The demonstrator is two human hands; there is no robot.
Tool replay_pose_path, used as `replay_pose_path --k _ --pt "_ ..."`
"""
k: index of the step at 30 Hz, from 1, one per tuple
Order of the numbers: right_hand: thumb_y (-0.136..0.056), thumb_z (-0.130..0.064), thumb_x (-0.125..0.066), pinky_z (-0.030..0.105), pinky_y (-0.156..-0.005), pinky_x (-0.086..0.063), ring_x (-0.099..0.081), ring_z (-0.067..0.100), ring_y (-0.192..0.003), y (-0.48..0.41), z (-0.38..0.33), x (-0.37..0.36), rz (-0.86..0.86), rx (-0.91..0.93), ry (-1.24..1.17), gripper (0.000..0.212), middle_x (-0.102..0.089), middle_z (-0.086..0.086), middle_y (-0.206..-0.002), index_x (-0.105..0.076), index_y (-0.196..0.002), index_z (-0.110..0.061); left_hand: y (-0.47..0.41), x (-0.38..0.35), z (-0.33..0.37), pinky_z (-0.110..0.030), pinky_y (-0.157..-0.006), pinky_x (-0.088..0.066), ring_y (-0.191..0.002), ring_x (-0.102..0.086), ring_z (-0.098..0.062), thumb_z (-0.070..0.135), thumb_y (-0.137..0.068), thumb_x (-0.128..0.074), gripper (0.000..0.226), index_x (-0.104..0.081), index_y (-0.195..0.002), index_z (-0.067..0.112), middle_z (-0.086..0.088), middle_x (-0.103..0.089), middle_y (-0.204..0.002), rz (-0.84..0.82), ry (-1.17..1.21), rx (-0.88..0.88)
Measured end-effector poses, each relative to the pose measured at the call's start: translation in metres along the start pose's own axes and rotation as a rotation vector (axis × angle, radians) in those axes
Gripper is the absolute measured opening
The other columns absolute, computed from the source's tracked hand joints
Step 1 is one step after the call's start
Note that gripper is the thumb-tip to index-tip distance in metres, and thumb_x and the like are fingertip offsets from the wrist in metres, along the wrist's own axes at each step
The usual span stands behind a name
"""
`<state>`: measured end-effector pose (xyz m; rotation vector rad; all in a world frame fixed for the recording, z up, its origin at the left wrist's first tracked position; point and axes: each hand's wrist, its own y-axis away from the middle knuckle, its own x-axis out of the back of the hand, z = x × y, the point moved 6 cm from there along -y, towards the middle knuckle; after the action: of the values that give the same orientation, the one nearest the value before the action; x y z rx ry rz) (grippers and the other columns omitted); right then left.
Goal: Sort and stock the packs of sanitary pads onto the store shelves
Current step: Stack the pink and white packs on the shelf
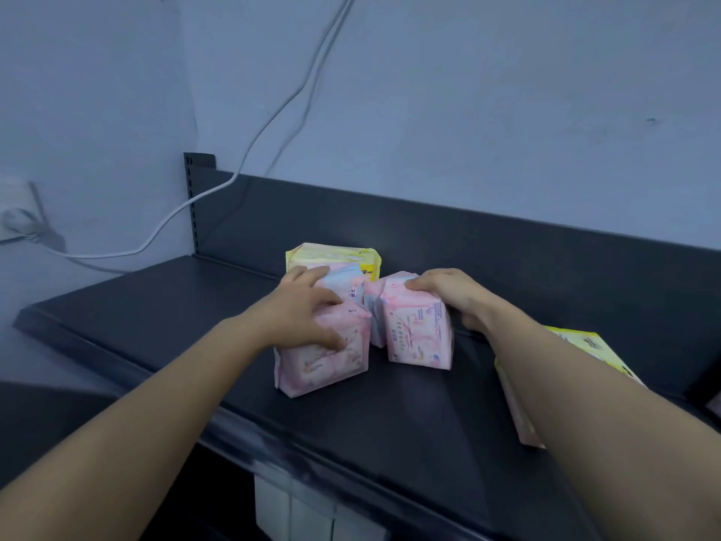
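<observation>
Head view: two pink packs held upright on the dark shelf (156,306).
Spread over the left pink pack (324,365), left hand (308,310) with fingers curled down its top and front; right hand (452,294) gripping the top of the right pink pack (419,337), just beside. Behind both, a yellow pack (335,256); a second yellow pack (577,341) lying at right, partly hidden by the right forearm. White cable (187,205) along the wall at left.

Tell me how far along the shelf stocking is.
Done: one yellow pack stands at the back of the shelf. In hand: the left hand grips the left pink pack, and the right hand grips the right pink pack, the two packs set at different angles. Left: a second yellow pack lies apart, partly under the right forearm.
</observation>
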<state>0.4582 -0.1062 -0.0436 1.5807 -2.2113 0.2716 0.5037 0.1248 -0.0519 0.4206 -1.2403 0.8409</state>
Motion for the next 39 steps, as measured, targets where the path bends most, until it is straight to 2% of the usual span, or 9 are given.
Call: replay_pose_path --k 3,7,10,14,19,23,29,33,39 --pt "-0.088 -0.015 -0.063 0.025 -0.061 -0.051 -0.069 0.015 -0.065 -0.009 -0.002 -0.006 -0.053 -0.015 -0.044 0.009 -0.073 0.003 -0.080 -0.071 -0.083 -0.015 -0.001 0.003 0.001 -0.037 -0.112 -0.025 -0.141 -0.003 -0.015 0.052 -0.069 -0.078 0.070 -0.054 -0.132 0.034 0.004 -0.017 -0.155 0.057 -0.017 -0.030" --pt "-0.088 -0.023 -0.060 0.035 -0.082 -0.053 -0.071 0.026 -0.088 -0.021 -0.005 -0.011 -0.015 -0.046 0.035 0.022 -0.075 0.010 -0.096 -0.072 -0.104 -0.013 -0.001 0.006 0.001 -0.034 -0.107 -0.031 -0.133 -0.015 -0.018 0.056 -0.068 -0.076 0.066 -0.057 -0.129 0.039 0.001 -0.029 -0.146 0.109 -0.043 -0.021" --pt "-0.087 -0.027 -0.058 0.033 -0.077 -0.049 -0.068 0.026 -0.084 -0.021 -0.009 -0.015 -0.018 -0.074 0.119 0.025 -0.074 0.013 -0.098 -0.069 -0.103 -0.011 0.001 0.008 0.004 -0.033 -0.102 -0.036 -0.120 -0.026 -0.018 0.055 -0.073 -0.071 0.050 -0.067 -0.119 0.035 0.003 -0.039 -0.129 0.188 -0.064 -0.057" --pt "-0.090 -0.025 -0.050 0.032 -0.069 -0.039 -0.057 0.023 -0.075 -0.023 -0.015 -0.017 0.002 -0.048 0.268 0.019 -0.064 0.009 -0.086 -0.058 -0.078 -0.013 0.006 0.002 0.007 -0.035 -0.093 -0.044 -0.106 -0.028 -0.012 0.051 -0.083 -0.064 0.038 -0.071 -0.113 0.028 0.008 -0.041 -0.112 0.296 -0.081 -0.058" --pt "-0.087 -0.035 -0.052 0.033 -0.073 -0.042 -0.065 0.026 -0.090 -0.022 -0.018 -0.017 0.051 -0.044 0.401 0.030 -0.070 0.011 -0.103 -0.065 -0.090 -0.009 0.013 -0.001 0.009 -0.040 -0.081 -0.048 -0.091 -0.024 -0.009 0.040 -0.092 -0.058 0.034 -0.071 -0.090 0.008 0.008 -0.035 -0.093 0.420 -0.111 -0.060" --pt "-0.088 -0.041 -0.054 0.029 -0.065 -0.042 -0.062 0.026 -0.086 -0.021 -0.015 -0.011 0.148 -0.037 0.394 0.029 -0.065 0.007 -0.095 -0.055 -0.079 -0.013 0.012 0.000 0.008 -0.044 -0.076 -0.047 -0.088 -0.029 -0.012 0.030 -0.096 -0.055 0.032 -0.070 -0.086 0.004 0.005 -0.037 -0.088 0.441 -0.070 -0.044" --pt "-0.094 -0.039 -0.049 0.029 -0.053 -0.033 -0.042 0.018 -0.058 -0.002 0.002 0.002 0.349 0.041 0.358 0.046 -0.044 0.002 -0.062 -0.036 -0.057 -0.014 0.013 0.001 0.007 -0.042 -0.070 -0.046 -0.082 -0.034 -0.014 0.024 -0.095 -0.059 0.026 -0.075 -0.090 0.004 0.005 -0.037 -0.075 0.525 0.026 -0.026" --pt "-0.092 -0.038 -0.052 0.031 -0.053 -0.030 -0.035 0.020 -0.054 0.015 0.011 0.003 0.456 0.088 0.256 0.050 -0.035 0.001 -0.054 -0.028 -0.053 -0.017 0.022 0.004 0.011 -0.044 -0.068 -0.046 -0.077 -0.043 -0.019 0.019 -0.092 -0.062 0.022 -0.075 -0.086 0.002 -0.003 -0.046 -0.075 0.607 0.086 0.013" --pt "-0.093 -0.034 -0.052 0.033 -0.050 -0.026 -0.032 0.020 -0.051 0.043 -0.002 -0.007 0.478 0.224 0.283 0.052 -0.031 0.002 -0.050 -0.029 -0.051 -0.014 0.058 0.015 0.018 -0.046 -0.069 -0.045 -0.076 -0.050 -0.025 0.016 -0.091 -0.061 0.025 -0.071 -0.077 -0.002 -0.010 -0.052 -0.077 0.692 0.125 0.101"
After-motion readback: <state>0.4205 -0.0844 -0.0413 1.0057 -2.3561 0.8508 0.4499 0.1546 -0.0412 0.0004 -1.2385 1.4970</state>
